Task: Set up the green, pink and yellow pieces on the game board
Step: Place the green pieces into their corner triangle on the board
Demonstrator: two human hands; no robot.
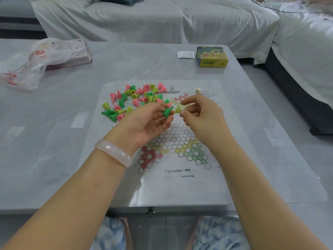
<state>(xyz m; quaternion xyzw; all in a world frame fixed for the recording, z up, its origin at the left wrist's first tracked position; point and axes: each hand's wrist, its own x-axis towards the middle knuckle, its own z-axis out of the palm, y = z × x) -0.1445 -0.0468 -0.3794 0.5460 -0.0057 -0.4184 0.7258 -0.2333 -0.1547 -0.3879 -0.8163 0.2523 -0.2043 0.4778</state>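
A paper game board [180,141] printed with a star of circles lies flat on the grey table. A loose heap of green, pink and yellow cone pieces [133,100] covers its far left part. Above the board's middle, my left hand [149,125] pinches a green piece [167,111] at the fingertips. My right hand [201,114] pinches a yellow piece [178,109] right beside it. The two pieces nearly touch, tip to tip. A small pale die [198,90] lies on the board's far right.
A yellow-green game box [212,56] and a white slip of paper [186,55] lie at the table's far right. A crumpled plastic bag [36,62] over a pinkish box lies far left. A cloth-covered sofa stands behind the table.
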